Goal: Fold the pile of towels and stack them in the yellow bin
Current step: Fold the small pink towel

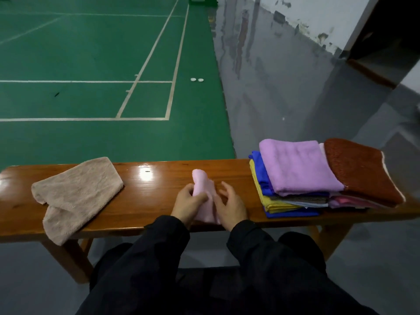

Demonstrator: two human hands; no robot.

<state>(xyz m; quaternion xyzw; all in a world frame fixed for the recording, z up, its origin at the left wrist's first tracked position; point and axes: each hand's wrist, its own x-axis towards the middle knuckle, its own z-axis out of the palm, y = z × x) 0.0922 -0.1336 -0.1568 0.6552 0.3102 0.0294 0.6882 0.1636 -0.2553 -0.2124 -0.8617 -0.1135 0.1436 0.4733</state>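
Observation:
A small pale pink towel (203, 189) lies bunched lengthwise on the middle of the wooden bench (159, 176). My left hand (187, 205) grips its left edge with curled fingers. Just right of the towel, my right hand (230, 206) rests with its fingers loosely bent; whether it holds the cloth is unclear. A beige towel (75, 194) lies spread on the bench's left part, one corner hanging over the front edge. At the right stands a stack of folded towels (300, 169), lilac on top, with blue and yellow ones beneath. No yellow bin is in view.
A rust-brown towel (361, 171) lies on the right side of the stack. Beyond the bench is a green court floor with white lines and two small white discs (196, 80). Grey floor and a wall lie to the right. My dark-clothed knees sit below the bench.

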